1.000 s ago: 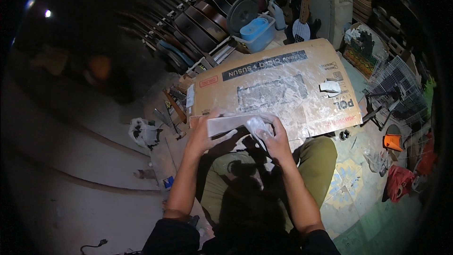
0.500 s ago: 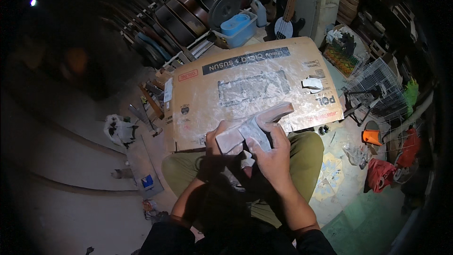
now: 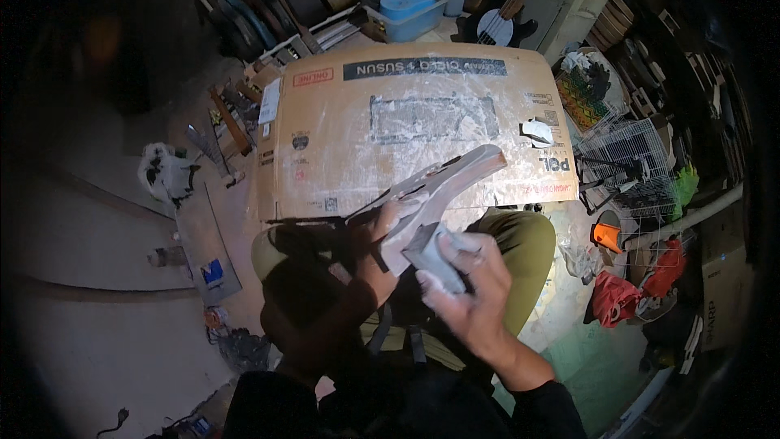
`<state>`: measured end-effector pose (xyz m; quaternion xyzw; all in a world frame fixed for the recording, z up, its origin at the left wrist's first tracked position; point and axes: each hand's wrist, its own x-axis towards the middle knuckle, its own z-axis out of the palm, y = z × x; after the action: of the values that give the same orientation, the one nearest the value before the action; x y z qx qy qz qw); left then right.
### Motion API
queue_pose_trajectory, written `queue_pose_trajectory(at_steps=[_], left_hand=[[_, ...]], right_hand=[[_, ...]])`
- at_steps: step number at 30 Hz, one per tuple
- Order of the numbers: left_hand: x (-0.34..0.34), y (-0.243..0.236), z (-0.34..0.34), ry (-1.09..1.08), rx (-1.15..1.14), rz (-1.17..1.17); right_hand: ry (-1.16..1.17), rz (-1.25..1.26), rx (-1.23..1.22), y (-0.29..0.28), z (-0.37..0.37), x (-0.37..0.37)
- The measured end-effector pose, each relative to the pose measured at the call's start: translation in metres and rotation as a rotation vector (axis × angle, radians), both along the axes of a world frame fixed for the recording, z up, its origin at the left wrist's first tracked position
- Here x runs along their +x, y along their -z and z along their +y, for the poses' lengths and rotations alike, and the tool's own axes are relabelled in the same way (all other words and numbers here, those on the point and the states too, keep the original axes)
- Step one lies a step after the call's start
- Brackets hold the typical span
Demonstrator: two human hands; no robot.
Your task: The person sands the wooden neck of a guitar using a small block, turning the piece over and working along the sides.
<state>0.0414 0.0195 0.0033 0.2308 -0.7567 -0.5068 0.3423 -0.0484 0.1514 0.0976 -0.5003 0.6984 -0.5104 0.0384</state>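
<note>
Curved piece (image 3: 445, 193): pale, dusty, brownish far end; held over lap (image 3: 526, 264) by left grip (image 3: 374, 245). Right grip (image 3: 471, 291) closed around grey block (image 3: 436, 255). Cardboard (image 3: 325, 142) beyond: dark lettered banner (image 3: 422, 69), red-outlined label (image 3: 313, 76).

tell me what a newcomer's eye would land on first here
Probably the pale, dusty, curved piece at the centre, gripped in the left hand, with a grey angular block in the right hand at its near end. Beyond them spreads a large, flat, brown cardboard sheet streaked white. Rightward, a bright orange object and a crumpled red bundle stand out.
</note>
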Motion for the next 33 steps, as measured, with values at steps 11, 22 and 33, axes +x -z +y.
queue_pose_trajectory(at_steps=[11,22,33], left_hand=[[-0.008,-0.034,0.003,-0.003,-0.090,0.021],[-0.005,-0.029,0.006,0.001,-0.045,-0.026],[-0.002,-0.026,0.011,-0.011,-0.100,-0.017]], right_hand=[[0.196,-0.321,0.111,0.019,-0.004,-0.019],[-0.092,0.093,0.061,-0.013,0.012,-0.008],[0.071,-0.239,0.141,0.008,0.007,-0.013]])
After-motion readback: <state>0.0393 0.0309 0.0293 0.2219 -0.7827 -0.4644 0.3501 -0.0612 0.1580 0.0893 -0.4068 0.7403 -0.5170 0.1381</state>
